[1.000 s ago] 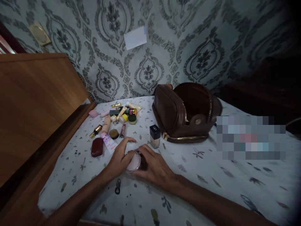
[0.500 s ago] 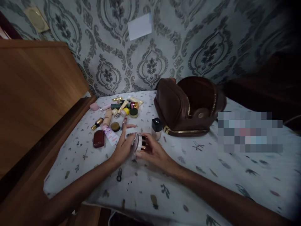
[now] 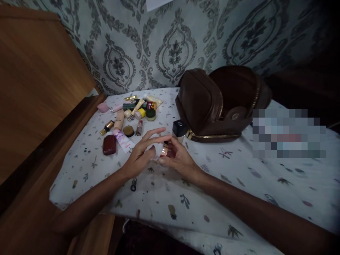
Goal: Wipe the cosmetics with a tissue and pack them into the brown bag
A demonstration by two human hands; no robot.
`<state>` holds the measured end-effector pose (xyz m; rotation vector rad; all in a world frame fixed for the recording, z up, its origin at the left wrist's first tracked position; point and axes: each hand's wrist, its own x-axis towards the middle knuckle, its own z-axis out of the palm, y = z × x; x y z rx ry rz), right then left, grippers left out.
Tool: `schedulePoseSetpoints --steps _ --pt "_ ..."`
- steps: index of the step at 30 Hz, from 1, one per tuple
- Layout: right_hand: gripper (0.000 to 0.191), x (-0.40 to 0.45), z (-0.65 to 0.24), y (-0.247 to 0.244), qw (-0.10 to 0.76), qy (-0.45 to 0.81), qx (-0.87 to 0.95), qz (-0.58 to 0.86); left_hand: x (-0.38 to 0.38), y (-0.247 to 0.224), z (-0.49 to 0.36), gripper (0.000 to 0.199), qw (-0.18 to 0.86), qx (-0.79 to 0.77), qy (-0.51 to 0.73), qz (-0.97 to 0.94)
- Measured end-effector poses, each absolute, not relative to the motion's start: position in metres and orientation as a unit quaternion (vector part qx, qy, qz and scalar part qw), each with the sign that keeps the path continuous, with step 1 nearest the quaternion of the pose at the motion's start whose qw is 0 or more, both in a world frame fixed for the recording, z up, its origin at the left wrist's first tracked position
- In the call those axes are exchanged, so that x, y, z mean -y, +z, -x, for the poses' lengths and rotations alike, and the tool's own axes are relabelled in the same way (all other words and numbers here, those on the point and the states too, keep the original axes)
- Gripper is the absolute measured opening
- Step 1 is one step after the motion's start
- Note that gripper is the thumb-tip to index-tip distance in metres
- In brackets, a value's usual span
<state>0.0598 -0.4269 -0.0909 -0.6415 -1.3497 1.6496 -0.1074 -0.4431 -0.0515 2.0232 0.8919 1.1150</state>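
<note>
In the head view, my right hand [image 3: 184, 161] is closed around a small cosmetic jar [image 3: 164, 150] with a shiny rose-gold band. My left hand [image 3: 138, 156] presses a white crumpled wipe or tissue [image 3: 157, 151] against the jar's left side, its upper fingers stretched over the top. Fingers cover much of the jar. Just behind the right fingertips stands a bottle with a square black cap [image 3: 179, 127]. A white-and-purple tube [image 3: 122, 141] and a small lipstick-like tube [image 3: 139, 127] lie left of and beyond my left hand.
An open brown leather bag [image 3: 202, 102] with gold zips stands at the back right. Several cosmetics lie at the back left, among them a dark red case [image 3: 109, 145], a round compact [image 3: 129, 131] and a dark-lidded jar [image 3: 151, 114]. A wooden panel [image 3: 39, 71] borders the left side.
The view has tilted down slightly. The jar has turned between my hands, and my left fingers now reach farther across its top with the wipe.
</note>
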Motion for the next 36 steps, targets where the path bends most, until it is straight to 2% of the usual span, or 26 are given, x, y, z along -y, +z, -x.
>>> schedulePoseSetpoints --steps 4,9,14,16,21,29,33,36 --pt "0.066 0.428 -0.061 -0.091 0.439 0.712 0.484 0.258 0.445 -0.049 0.113 0.042 0.358 -0.307 0.413 -0.779" --pt "0.07 0.429 -0.062 -0.094 0.433 0.765 0.412 0.24 0.445 -0.048 0.12 0.055 0.341 -0.255 0.391 -0.816" --pt "0.054 0.427 -0.063 -0.093 0.43 0.798 0.366 0.21 0.445 -0.049 0.126 0.079 0.347 -0.279 0.348 -0.825" --pt "0.047 0.426 -0.064 -0.091 0.419 0.811 0.36 0.192 0.444 -0.051 0.127 0.081 0.341 -0.29 0.345 -0.825" --pt "0.041 0.427 -0.064 -0.087 0.406 0.815 0.365 0.193 0.44 -0.058 0.13 0.076 0.327 -0.291 0.35 -0.828" --pt "0.051 0.429 -0.066 -0.086 0.357 0.818 0.409 0.19 0.436 -0.057 0.134 0.063 0.305 -0.336 0.368 -0.812" --pt "0.048 0.43 -0.066 -0.087 0.342 0.812 0.436 0.182 0.434 -0.057 0.135 0.056 0.314 -0.345 0.384 -0.797" --pt "0.046 0.43 -0.065 -0.088 0.345 0.807 0.442 0.184 0.435 -0.061 0.133 0.059 0.35 -0.356 0.4 -0.769"
